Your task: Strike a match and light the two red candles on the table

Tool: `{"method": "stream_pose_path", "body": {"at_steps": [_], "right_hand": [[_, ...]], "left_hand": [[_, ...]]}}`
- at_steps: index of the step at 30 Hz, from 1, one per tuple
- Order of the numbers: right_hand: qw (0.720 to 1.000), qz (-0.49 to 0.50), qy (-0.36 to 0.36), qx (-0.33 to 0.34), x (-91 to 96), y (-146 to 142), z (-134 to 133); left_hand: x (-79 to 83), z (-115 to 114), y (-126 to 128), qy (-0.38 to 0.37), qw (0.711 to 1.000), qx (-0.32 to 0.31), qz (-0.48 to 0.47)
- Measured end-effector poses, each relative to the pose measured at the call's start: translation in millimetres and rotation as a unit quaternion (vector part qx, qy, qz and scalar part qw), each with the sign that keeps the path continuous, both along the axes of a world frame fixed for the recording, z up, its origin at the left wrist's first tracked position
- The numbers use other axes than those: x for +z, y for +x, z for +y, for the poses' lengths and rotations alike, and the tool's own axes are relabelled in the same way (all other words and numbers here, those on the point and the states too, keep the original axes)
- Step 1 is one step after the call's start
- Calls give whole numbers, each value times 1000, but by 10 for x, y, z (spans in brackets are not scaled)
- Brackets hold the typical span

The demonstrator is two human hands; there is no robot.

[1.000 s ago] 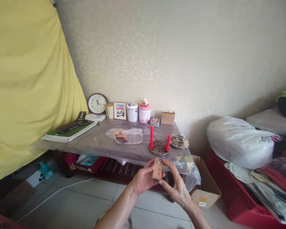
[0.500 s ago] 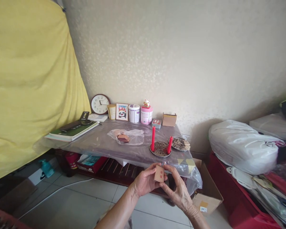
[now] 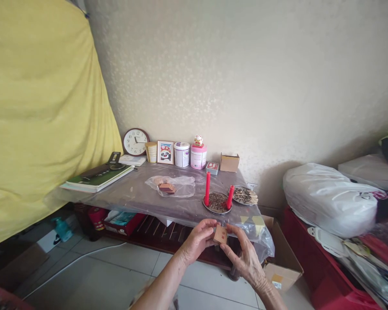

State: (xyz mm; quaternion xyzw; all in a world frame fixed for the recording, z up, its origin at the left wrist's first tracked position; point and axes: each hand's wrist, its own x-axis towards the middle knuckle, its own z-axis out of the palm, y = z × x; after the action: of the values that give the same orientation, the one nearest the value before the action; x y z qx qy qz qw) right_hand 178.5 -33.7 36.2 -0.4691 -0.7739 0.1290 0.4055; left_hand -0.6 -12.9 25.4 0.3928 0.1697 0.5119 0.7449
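A small tan matchbox [image 3: 220,234] with a red mark is pinched between both my hands in front of the low table's near edge. My left hand [image 3: 197,241] grips its left side with curled fingers. My right hand [image 3: 244,254] holds its right side, thumb and forefinger on it. The box is closed and tilted. Just beyond, two red candles [image 3: 207,188] stand upright in a round metal dish [image 3: 217,202] on the table [image 3: 132,193]. Beside it lies a second dish with used matchsticks [image 3: 244,195].
A clear bag of small boxes [image 3: 170,186], a clock [image 3: 135,141], tins, a picture and a cardboard box line the table's back. Books [image 3: 97,176] lie at its left. A yellow curtain hangs left. An open carton [image 3: 280,258] and a white plastic bag [image 3: 330,198] are at the right.
The matchbox was open with sticks showing a second ago; it is now shut. My hands have dropped slightly and turned the box.
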Motion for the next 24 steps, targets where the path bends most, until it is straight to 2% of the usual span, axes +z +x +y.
{"method": "stream_pose_path", "body": {"at_steps": [8,17,21,24], "right_hand": [[1000,-8,-17,4,-12,-6,11],[999,25,-41,-3,-16,12,24],[992,93,-87,6,18,16,15],[967,220,-126,15,27,49,54]], "left_hand": [[53,-48,-5,46,992,28,115],[89,-76,-13,64,985,19,160],[50,-60,-2,54,987,31,151],[-13,-20,4,30,992,39,116]]}}
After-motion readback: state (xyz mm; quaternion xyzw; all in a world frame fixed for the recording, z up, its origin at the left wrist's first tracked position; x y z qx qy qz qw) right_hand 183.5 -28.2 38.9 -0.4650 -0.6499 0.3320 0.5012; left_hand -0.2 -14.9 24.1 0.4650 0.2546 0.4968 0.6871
